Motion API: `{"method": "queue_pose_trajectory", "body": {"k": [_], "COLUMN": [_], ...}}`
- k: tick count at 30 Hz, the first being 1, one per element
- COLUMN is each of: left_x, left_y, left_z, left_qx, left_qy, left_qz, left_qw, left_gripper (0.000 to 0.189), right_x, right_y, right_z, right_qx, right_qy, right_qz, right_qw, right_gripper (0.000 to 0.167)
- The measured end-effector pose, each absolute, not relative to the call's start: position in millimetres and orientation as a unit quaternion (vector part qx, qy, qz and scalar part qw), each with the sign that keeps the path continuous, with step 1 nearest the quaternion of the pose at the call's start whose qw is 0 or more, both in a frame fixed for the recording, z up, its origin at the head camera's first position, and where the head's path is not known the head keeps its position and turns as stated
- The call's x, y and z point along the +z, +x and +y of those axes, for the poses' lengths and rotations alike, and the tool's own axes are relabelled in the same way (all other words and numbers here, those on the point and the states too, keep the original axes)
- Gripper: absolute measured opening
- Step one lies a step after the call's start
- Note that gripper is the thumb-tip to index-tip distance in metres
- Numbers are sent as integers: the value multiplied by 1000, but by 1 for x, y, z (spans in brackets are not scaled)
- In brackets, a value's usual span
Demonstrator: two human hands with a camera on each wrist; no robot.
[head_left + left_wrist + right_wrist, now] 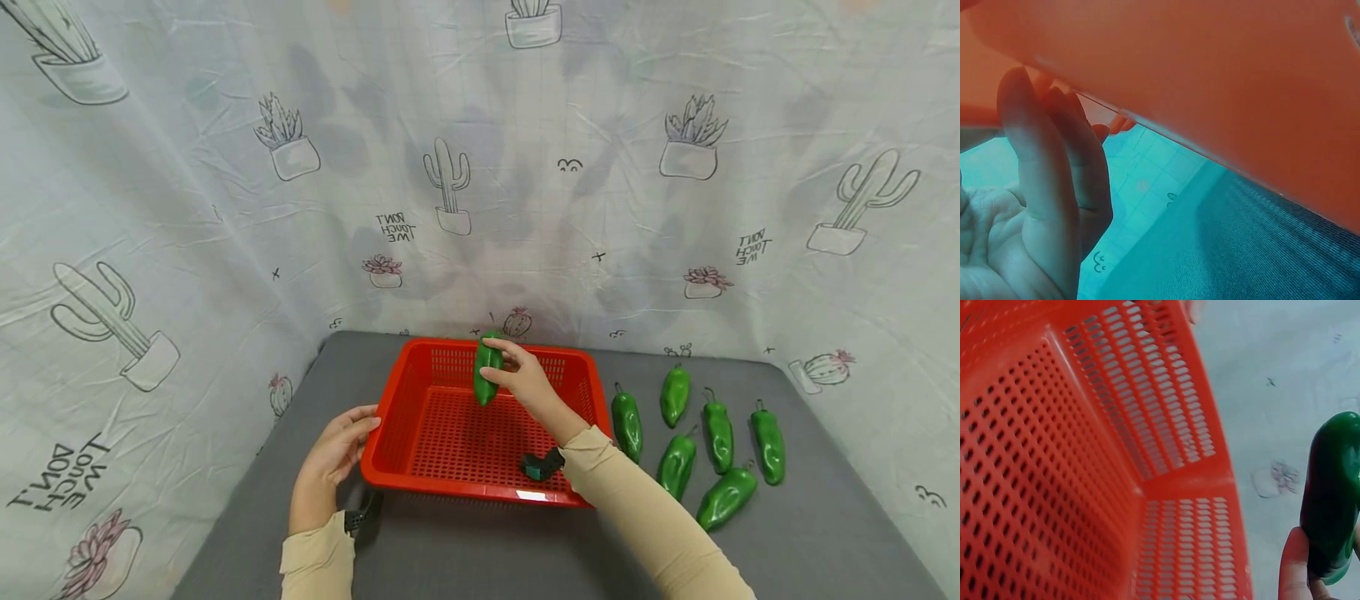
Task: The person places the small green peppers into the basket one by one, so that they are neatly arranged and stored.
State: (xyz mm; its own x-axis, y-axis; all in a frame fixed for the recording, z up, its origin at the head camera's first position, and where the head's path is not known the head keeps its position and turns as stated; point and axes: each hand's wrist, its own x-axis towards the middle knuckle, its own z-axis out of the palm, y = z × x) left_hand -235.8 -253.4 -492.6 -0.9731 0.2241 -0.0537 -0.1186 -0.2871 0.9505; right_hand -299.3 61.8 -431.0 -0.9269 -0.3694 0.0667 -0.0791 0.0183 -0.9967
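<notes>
A red plastic basket (480, 482) with perforated walls and bottom stands on the grey table. My left hand (337, 442) holds its left rim; in the left wrist view the fingers (1041, 162) bend up against the basket's side (1210, 94). Over the basket, toward its far wall, my right hand (525, 383) pinches a glossy green pepper (487, 375) between thumb and fingers. The pepper hangs nearly upright, stem end up. In the right wrist view the same pepper (1332, 487) appears at the right edge, beyond the basket rim (1225, 462), with only some fingertips visible.
Several more green peppers lie on the table right of the basket, the closest pepper (627, 423) beside its right wall and the farthest pepper (768, 443) near the table's right side. A printed cactus curtain (525, 250) hangs behind the grey table (480, 550).
</notes>
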Motion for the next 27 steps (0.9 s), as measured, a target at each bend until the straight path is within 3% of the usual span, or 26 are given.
{"method": "queue_pose_trajectory", "body": {"k": [10,21,27], "left_x": [-490,-489,-492], "left_y": [-238,-238,-238], "left_z": [-254,-254,-252], "left_qx": [810,809,809], "left_qy": [60,47,38], "left_qz": [573,578,578], "left_qw": [106,101,103], "left_gripper": [19,18,18], "right_x": [-443,-461,-476], "right_y": [-310,-315,-320], "right_z": [22,-6,-13], "right_qx": [-657,-632,-600], "right_qy": [-155,-149,-154], "right_qz": [724,726,748], "right_qw": [144,227,239], "right_gripper": [52,55,54]}}
